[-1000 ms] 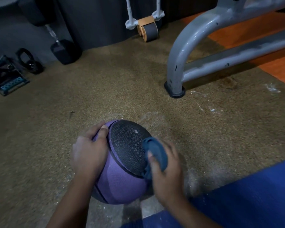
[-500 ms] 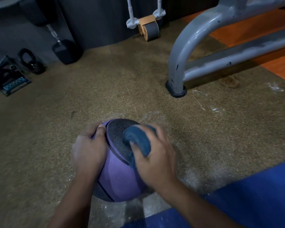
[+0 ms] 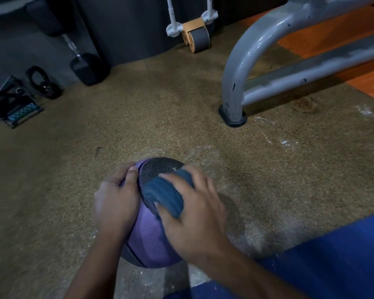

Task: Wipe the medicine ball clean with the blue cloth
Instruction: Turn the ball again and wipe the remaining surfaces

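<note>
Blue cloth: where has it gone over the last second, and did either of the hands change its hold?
The right hand slid the blue cloth leftward, from the medicine ball's right edge onto its dark top panel. The left hand still steadies the ball's left side; the ball stayed put.

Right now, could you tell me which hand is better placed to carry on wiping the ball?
The right hand: it already presses the blue cloth onto the medicine ball. The left hand only steadies the ball's side.
</note>
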`<control>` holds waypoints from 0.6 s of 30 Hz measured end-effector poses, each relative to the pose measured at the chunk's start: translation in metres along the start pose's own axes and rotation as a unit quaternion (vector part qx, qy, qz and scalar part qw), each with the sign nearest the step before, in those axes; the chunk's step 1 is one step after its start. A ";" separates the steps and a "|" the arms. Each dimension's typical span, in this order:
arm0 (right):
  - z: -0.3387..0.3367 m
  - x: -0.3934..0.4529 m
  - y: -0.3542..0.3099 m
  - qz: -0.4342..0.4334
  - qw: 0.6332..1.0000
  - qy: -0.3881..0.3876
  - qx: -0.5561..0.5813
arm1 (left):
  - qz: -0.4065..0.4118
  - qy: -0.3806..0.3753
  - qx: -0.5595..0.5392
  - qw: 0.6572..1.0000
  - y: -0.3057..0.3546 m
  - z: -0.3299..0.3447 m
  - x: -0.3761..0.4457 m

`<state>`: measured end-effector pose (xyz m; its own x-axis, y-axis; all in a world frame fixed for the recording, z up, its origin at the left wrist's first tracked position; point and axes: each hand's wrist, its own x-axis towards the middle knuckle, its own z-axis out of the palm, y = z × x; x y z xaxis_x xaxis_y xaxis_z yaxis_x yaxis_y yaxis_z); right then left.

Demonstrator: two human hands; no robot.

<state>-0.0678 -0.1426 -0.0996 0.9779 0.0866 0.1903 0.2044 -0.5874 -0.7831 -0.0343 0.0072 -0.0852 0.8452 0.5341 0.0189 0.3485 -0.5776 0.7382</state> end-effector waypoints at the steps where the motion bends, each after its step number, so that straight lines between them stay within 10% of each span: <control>1: 0.000 0.014 -0.001 -0.007 1.000 -0.015 -0.023 | 0.011 0.002 -0.007 1.000 -0.001 -0.001 0.000; 7: 0.004 0.081 0.038 0.178 0.971 -0.046 0.152 | 0.025 0.000 -0.015 1.000 -0.003 -0.005 -0.004; 13: 0.009 0.036 0.089 0.435 0.823 -0.094 0.353 | 0.062 -0.018 -0.054 0.996 -0.010 -0.007 -0.018; 18: -0.004 0.015 0.048 0.189 0.964 0.018 0.187 | 0.102 -0.071 -0.081 0.989 -0.018 -0.015 -0.011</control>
<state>-0.0437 -0.1733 -0.1320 0.9847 -0.1083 -0.1364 -0.1590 -0.2393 -0.9579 -0.0560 0.0216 -0.0884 0.9435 0.3179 0.0933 0.1042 -0.5520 0.8273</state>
